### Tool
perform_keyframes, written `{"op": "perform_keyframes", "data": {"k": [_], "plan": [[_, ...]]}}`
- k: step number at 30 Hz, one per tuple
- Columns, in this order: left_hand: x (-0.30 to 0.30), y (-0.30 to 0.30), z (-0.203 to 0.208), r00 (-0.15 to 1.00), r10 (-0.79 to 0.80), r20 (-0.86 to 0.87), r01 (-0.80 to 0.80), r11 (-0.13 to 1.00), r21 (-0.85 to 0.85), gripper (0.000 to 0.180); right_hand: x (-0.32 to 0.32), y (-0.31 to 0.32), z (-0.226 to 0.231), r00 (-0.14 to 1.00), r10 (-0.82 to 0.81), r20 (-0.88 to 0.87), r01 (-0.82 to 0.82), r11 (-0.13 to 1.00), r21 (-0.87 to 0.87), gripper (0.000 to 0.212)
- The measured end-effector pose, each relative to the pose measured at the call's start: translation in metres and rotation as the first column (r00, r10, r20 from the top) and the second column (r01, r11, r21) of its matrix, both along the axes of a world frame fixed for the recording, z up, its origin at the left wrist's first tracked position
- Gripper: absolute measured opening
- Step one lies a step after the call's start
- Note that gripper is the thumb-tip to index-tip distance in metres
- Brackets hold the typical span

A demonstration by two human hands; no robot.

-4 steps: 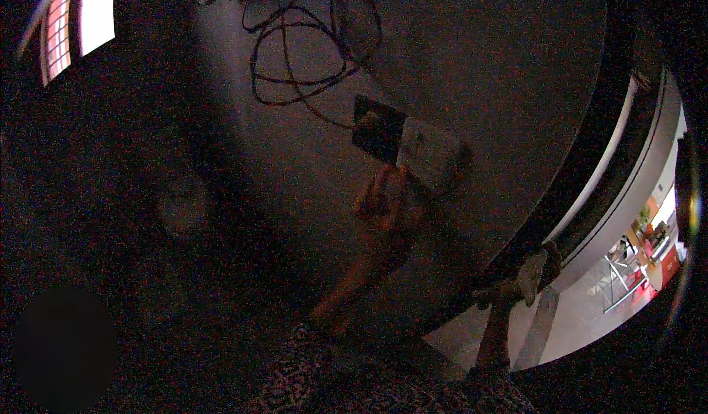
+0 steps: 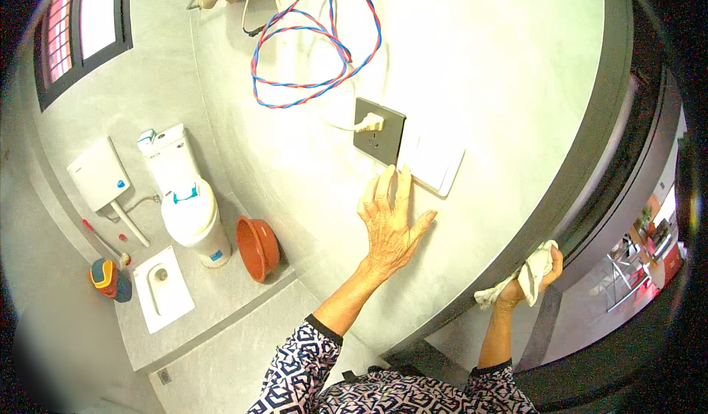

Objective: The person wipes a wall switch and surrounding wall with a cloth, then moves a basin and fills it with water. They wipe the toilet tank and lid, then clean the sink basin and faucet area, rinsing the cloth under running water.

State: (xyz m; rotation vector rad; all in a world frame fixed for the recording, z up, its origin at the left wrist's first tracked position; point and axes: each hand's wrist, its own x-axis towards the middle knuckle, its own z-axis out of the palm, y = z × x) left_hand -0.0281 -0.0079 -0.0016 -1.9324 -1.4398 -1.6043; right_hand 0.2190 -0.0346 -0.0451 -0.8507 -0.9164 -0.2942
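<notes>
My left hand (image 2: 389, 226) reaches up to the wall with its fingers stretched out and the thumb spread to the side. Its fingertips lie at the lower edges of a white switch panel (image 2: 436, 156) and a dark grey socket (image 2: 383, 142); whether they press on either cannot be told. A white plug (image 2: 370, 123) sits in the socket. Lower right, beside the dark door frame, my right hand (image 2: 510, 293) is closed around a crumpled off-white cloth (image 2: 532, 274).
A twisted red and blue cord (image 2: 295, 85) hangs on the wall above. Down to the left are a toilet (image 2: 193, 215), a squat pan (image 2: 164, 288), an orange-brown basin (image 2: 257, 250) and a window (image 2: 96, 15). The dark door frame (image 2: 575, 174) curves along the right.
The room has gone from dark to brightly lit. My left hand stays by the switch panel, its fingers now plainly spread. My right hand with the cloth has hardly moved.
</notes>
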Motion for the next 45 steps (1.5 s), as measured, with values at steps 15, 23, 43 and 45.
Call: {"op": "perform_keyframes", "data": {"k": [15,23,43,45], "plan": [[0.007,0.028,0.002,0.995,-0.096,0.002,0.096,0.995,-0.032,0.082,-0.006,0.046,0.001,0.995,-0.052,0.09,0.046,0.997,0.066,0.047],[0.017,0.05,-0.005,0.983,-0.179,0.041,0.182,0.979,-0.089,0.085,-0.02,0.024,0.035,0.734,-0.239,0.635,0.128,0.968,0.217,0.034],[-0.018,0.049,-0.033,0.951,-0.28,0.133,0.298,0.944,-0.14,0.078,-0.091,0.061,-0.037,-0.157,0.088,0.984,0.021,0.996,-0.086,0.021],[-0.017,0.048,-0.028,0.953,-0.264,0.147,0.283,0.95,-0.131,0.077,-0.089,0.06,-0.034,-0.164,0.151,0.975,-0.031,0.987,-0.158,0.02]]}}
